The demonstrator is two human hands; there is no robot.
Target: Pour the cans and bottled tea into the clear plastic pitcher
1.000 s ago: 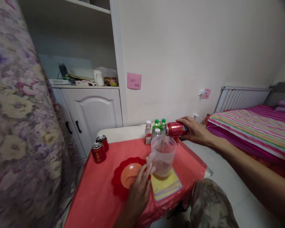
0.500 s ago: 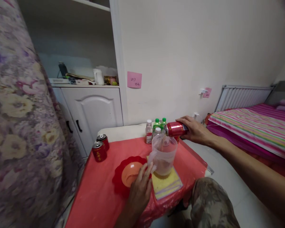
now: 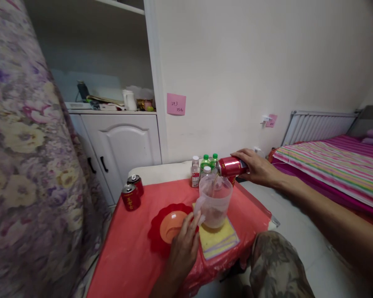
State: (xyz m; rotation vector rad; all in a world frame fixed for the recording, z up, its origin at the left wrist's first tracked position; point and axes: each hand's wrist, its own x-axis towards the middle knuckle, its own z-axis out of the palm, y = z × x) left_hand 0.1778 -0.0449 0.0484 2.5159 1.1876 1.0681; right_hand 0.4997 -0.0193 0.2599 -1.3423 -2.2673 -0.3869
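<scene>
My right hand (image 3: 254,167) is wrapped round a red drink can (image 3: 231,166), tipped on its side over a translucent plastic pitcher (image 3: 215,207). Liquid runs from the can's mouth into the pitcher, and some shows in its lower part. The pitcher stands upright on a folded yellow cloth (image 3: 220,241). My left hand (image 3: 185,244) has its fingers closed at the pitcher's handle (image 3: 199,209). Left of that hand lies a red scalloped dish (image 3: 158,236) with an orange middle.
Two red cans (image 3: 131,197) stand at the table's left side. Several bottles (image 3: 195,171) with white or green caps are grouped behind the pitcher. A red plastic cover (image 3: 121,252) lies over the table. My camouflage-clad knee (image 3: 278,265) is by its right edge.
The can is held in nearly the same tilted pose, its liquid still running into the pitcher. My left hand stays at the handle. The view has shifted very slightly.
</scene>
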